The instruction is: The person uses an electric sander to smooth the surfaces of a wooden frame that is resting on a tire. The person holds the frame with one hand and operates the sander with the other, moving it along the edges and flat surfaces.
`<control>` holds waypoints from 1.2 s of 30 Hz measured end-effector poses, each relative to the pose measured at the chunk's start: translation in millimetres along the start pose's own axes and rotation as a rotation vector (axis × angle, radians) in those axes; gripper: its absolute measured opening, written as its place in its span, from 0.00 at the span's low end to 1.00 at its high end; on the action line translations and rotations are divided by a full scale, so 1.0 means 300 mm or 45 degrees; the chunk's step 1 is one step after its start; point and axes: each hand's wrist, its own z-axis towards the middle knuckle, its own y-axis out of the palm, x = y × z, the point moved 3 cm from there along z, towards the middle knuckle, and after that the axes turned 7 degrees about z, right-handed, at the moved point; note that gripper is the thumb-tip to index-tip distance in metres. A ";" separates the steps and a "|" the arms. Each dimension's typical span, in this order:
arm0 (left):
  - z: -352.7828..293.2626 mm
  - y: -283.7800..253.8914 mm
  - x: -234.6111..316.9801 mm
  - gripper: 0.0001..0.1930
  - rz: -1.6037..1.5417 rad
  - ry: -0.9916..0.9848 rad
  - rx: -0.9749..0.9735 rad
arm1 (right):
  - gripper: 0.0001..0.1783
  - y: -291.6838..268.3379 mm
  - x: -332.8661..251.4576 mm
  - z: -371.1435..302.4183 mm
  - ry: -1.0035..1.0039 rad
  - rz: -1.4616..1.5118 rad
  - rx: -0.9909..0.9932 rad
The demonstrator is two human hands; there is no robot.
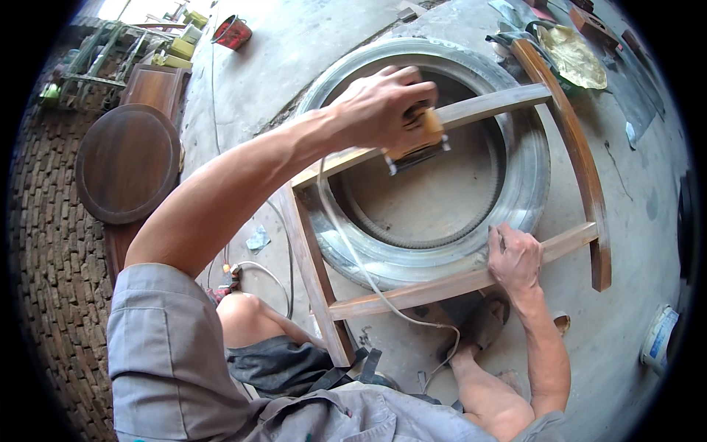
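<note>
My left hand (394,103) reaches across to the far rail and is closed around a yellow and black power sander (414,147). The sander is at the far rail's middle; I cannot tell exactly how its pad meets the wood. On the near rail, my right hand (515,258) grips the wood toward its right end. Both rails belong to a wooden frame (578,144), whose right post is brown and glossy in part, while the rails look paler. It lies across a grey tyre (526,169) flat on the floor. A pale cord (353,254) hangs over the frame's left part.
At the left stand a round dark wooden top (127,163) and wooden panels beside a brick surface (55,258). A red bucket (232,33) is at the far left. Cloth and a crumpled sheet (573,55) lie far right, a white bucket (659,339) near right. My knees flank the frame's near side.
</note>
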 end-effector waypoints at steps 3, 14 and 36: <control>-0.155 -0.077 -0.027 0.17 0.033 -0.117 -0.034 | 0.08 0.002 -0.019 0.011 -0.043 0.024 0.011; -0.042 -0.026 -0.005 0.23 0.029 -0.257 -0.051 | 0.08 0.007 -0.016 0.006 0.068 0.041 -0.065; -0.271 0.012 -0.139 0.23 -0.284 -1.235 0.406 | 0.51 0.013 -0.389 0.766 0.325 -0.068 -0.269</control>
